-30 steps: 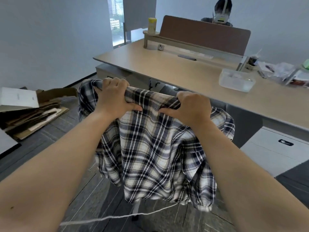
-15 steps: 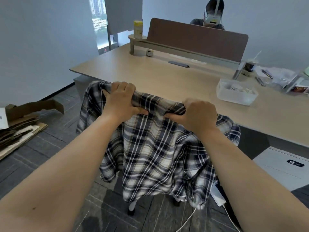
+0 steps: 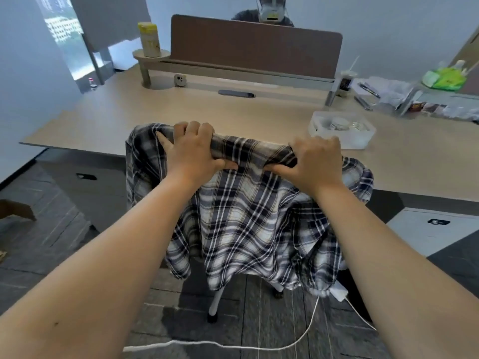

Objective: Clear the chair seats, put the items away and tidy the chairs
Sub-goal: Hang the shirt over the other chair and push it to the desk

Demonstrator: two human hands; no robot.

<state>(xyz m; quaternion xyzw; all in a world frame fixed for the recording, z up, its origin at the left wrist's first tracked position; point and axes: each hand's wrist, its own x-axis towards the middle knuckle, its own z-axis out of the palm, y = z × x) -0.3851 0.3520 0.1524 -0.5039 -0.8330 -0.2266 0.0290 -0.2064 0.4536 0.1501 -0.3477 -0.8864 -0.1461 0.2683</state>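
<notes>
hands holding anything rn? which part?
Both. Left hand and right hand each grip the top edge of the chair back through the plaid shirt draped over it.

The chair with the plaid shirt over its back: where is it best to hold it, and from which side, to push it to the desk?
Hold the top edge of the chair back, from behind. The plaid shirt hides that edge, so grip through the cloth as the left hand and right hand do, spaced apart, facing the desk.

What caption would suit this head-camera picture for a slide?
Both hands, left and right, grip a chair back draped with a plaid shirt, facing a wooden desk.
</notes>
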